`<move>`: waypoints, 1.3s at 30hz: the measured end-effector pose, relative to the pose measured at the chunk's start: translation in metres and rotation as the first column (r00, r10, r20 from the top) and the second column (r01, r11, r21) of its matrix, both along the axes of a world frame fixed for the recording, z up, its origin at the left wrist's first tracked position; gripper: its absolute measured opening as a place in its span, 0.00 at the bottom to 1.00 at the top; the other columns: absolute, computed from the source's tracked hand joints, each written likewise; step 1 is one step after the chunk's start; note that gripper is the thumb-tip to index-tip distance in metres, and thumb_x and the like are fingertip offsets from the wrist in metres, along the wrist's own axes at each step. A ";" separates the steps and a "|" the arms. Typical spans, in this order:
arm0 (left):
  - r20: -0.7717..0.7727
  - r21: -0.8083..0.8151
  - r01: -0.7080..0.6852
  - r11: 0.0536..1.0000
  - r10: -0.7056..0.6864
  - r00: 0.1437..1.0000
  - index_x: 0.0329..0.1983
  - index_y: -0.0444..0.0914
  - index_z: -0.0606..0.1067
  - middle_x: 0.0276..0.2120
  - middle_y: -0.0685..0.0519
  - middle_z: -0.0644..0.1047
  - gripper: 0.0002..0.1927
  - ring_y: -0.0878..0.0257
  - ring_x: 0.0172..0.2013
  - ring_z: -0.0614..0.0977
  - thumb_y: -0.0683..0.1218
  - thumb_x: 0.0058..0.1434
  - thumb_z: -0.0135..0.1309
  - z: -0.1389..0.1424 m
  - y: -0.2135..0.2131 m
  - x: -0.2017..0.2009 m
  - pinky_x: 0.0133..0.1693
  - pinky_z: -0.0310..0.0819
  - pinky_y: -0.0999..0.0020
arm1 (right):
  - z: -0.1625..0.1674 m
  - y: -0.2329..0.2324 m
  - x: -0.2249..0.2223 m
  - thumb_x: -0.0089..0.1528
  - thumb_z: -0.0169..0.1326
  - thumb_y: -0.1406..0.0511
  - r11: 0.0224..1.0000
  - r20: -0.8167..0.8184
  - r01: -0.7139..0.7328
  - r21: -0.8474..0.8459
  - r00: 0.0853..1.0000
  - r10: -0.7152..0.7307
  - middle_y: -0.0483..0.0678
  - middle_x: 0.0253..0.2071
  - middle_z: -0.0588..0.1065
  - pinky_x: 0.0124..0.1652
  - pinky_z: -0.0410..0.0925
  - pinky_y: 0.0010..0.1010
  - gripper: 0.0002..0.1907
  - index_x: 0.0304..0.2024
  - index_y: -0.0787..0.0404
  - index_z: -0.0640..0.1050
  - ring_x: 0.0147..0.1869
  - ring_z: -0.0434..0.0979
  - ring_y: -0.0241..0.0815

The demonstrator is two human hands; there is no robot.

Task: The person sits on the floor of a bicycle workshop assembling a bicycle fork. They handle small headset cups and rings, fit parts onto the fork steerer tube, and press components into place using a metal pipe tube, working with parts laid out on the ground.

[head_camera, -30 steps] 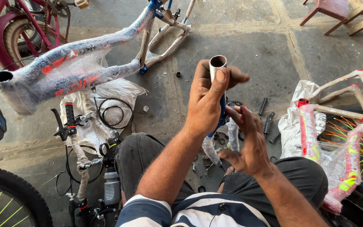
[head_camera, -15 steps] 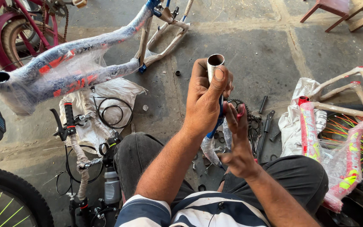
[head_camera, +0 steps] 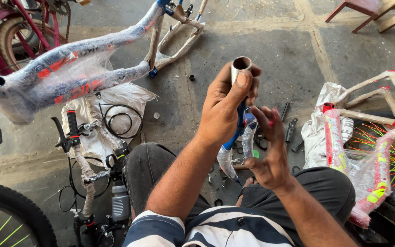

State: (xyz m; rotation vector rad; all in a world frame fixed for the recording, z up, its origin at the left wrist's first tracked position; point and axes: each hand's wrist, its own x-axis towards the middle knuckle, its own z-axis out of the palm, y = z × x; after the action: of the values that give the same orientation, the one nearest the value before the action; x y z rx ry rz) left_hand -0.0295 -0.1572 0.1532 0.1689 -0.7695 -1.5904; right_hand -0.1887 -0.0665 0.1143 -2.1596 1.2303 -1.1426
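The right hand (head_camera: 270, 151) has eased off the blue fork (head_camera: 234, 142) since a moment ago: half a second back its fingers lay against the wrapped blades, and now it hovers just beside them, fingers spread and curled, palm turned toward the part, gripping nothing. The left hand (head_camera: 227, 107) has not budged; it is clamped round the upper part of the fork, thumb pressed flat against the bare metal steerer tube (head_camera: 240, 68), whose open end pokes up above the knuckles. The fork hangs upright over the person's lap, between the knees, its lower blades in clear plastic wrap (head_camera: 248, 139) that trails down toward the concrete floor (head_camera: 261, 45). From where I stand, the work looks like stripping or checking that wrapping, and to do it well I'd keep the left grip high and steady on the tube so the blades don't swing, and let the free hand take the film from a loose edge, not from the middle. Small loose parts (head_camera: 293, 128) lie on the floor just past the fork, easy to knock away. A wrapped blue and orange bicycle frame (head_camera: 69, 77) lies at the far left of the floor, handlebars with cables (head_camera: 83, 137) near the left knee, a pink frame (head_camera: 344, 137) at the right.
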 end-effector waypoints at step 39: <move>0.155 -0.033 -0.045 0.998 0.050 0.987 0.59 0.37 0.66 0.48 0.54 0.72 0.23 0.68 0.47 0.74 0.54 0.71 0.59 -0.003 0.003 0.004 0.48 0.74 0.68 | 0.023 -0.008 -0.012 0.69 0.30 0.37 0.974 -0.408 0.080 -0.213 0.898 -0.163 0.54 0.67 0.68 0.72 0.56 0.46 0.40 0.65 0.55 0.72 0.75 0.64 0.54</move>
State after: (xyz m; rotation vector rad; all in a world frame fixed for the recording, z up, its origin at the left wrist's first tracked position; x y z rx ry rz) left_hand -0.0257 -0.1539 0.1499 0.2906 -0.9030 -1.5328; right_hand -0.2009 -0.0742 0.1374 -2.6065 1.5079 -0.8924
